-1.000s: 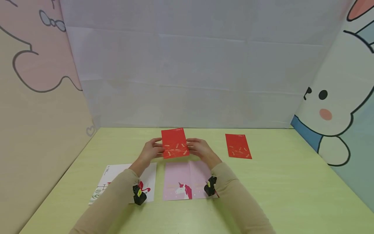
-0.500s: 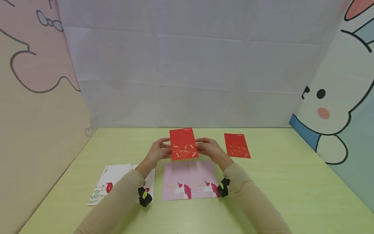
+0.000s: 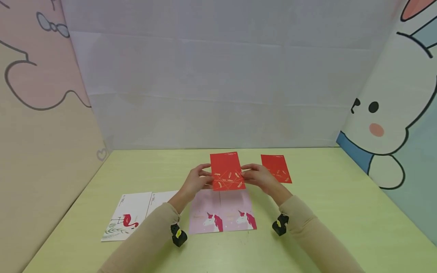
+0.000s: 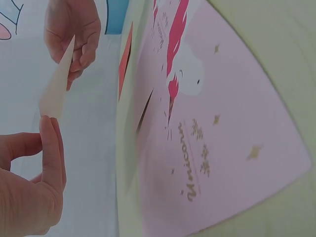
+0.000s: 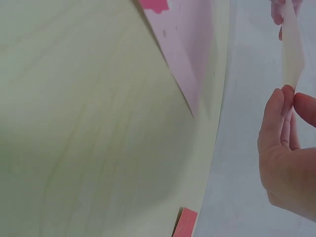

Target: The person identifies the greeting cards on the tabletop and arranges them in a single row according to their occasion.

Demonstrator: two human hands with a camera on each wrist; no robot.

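A red card (image 3: pixel 227 170) with gold markings is held up over the table, tilted toward the head camera. My left hand (image 3: pixel 196 182) pinches its left edge between thumb and fingers. On the opposite edge, the fingertips and thumb of my right hand (image 3: pixel 261 179) grip it. Both wrist views show the card's pale underside (image 4: pixel 55 94) stretched between the hands. Just below it lie two pink unicorn cards (image 3: pixel 205 206), side by side. A second red card (image 3: pixel 280 167) rests flat on the table behind my right hand, partly covered by it.
Two white cards with a flamingo print (image 3: pixel 131 206) lie at the left, partly hidden by my left forearm. The light wooden table (image 3: pixel 341 212) ends at a white sheet (image 3: pixel 218 94) at the back. Cartoon panels (image 3: pixel 382 125) stand on both sides.
Both hands have carried the red card to the right, toward the other red card. The pink and white cards have stayed put, and more of them is uncovered.
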